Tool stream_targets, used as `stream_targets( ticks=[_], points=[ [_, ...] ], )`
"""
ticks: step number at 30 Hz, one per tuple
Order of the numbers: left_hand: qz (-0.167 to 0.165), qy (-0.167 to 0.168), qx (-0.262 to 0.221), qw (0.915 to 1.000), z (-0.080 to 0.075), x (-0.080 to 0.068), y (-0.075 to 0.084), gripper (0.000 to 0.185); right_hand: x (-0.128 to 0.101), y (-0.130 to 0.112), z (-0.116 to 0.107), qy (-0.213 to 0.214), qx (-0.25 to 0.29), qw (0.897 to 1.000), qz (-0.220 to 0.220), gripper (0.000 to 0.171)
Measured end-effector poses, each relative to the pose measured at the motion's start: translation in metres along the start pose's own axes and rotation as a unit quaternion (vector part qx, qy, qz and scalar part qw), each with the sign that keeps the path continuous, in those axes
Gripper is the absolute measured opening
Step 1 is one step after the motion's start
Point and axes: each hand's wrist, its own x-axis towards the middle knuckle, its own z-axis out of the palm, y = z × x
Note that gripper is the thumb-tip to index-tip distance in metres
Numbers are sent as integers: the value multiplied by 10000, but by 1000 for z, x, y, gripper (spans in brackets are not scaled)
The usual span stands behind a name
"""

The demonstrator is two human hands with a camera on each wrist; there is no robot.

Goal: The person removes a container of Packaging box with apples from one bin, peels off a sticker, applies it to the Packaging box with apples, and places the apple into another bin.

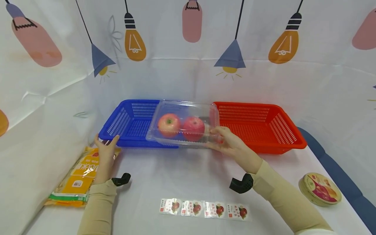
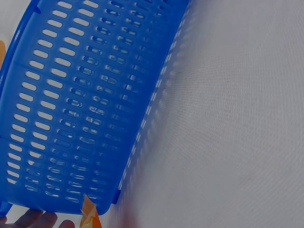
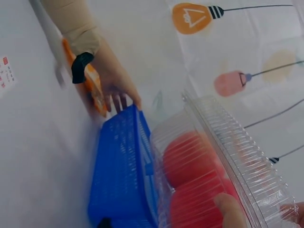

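The right hand (image 1: 230,142) had its fingers clamped on the right end of a clear plastic clamshell (image 1: 181,109), two apples (image 1: 168,125) just left of the fingertips; the left hand (image 1: 106,151) gripped the perforated blue basket's (image 1: 118,126) near left corner.

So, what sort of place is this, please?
Perhaps a small staged work corner: a white table before a lamp-patterned sheet, with a blue basket and a red basket on it.

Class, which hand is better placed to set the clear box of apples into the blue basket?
Probably the right hand: it holds the clear box. The left hand is away from it, at the blue basket, near left corner.
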Motion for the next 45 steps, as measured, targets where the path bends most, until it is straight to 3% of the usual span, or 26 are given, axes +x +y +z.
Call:
stream_targets(
  ticks=[1, 2, 5, 9, 16, 40, 45],
  points=[
    [-3, 7, -5, 10000, 0, 0, 0, 92, 2, -1, 3, 451, 779, 9956, 242, 18],
    [8, 25, -25, 10000, 0, 0, -1, 92, 2, -2, 4, 759, 1023, 9912, 371, 19],
    [10, 72, -40, 10000, -1, 0, -3, 92, -2, -2, 1, 920, 898, 9906, 458, 16],
    [23, 83, -38, 10000, -1, 0, -3, 92, -10, 0, -6, 740, 588, 9950, 326, 15],
    [15, 95, -68, 9999, -1, 0, -3, 92, -22, 3, -15, 481, 606, 9967, 235, 17],
    [50, 21, -12, 10000, 0, 3, -5, 93, -75, 34, -45, 196, 339, 9989, 259, 24],
    [-4, 75, 66, 10000, 1, 4, -4, 93, -80, 41, -53, 220, 46, 9993, 298, 30]
  ],
)
